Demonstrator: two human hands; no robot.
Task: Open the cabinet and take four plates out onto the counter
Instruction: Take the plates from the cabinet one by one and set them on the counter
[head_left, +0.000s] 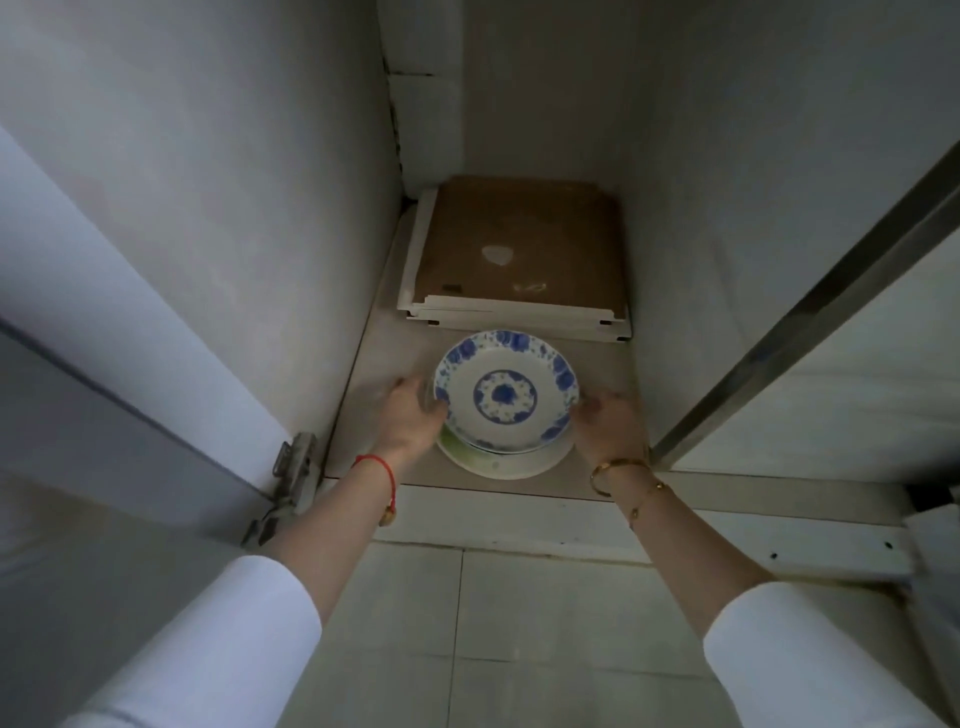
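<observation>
A stack of plates sits on the floor of the open low cabinet (384, 332). The top one is a white plate with blue flowers (506, 395); under it shows a white plate with a green mark (498, 464). How many lie in the stack cannot be told. My left hand (413, 418) grips the stack's left rim, fingers curled at the edge. On the right rim rests my right hand (605, 423), also closed around the edge. The plates look slightly lifted or tilted toward me.
The left cabinet door (104, 332) stands open with a metal hinge (291, 470) at its foot. On the right is a door with a metal edge strip (810, 322). Behind the plates lies a brown flat board on white panels (519, 254). A tiled floor (519, 623) lies below.
</observation>
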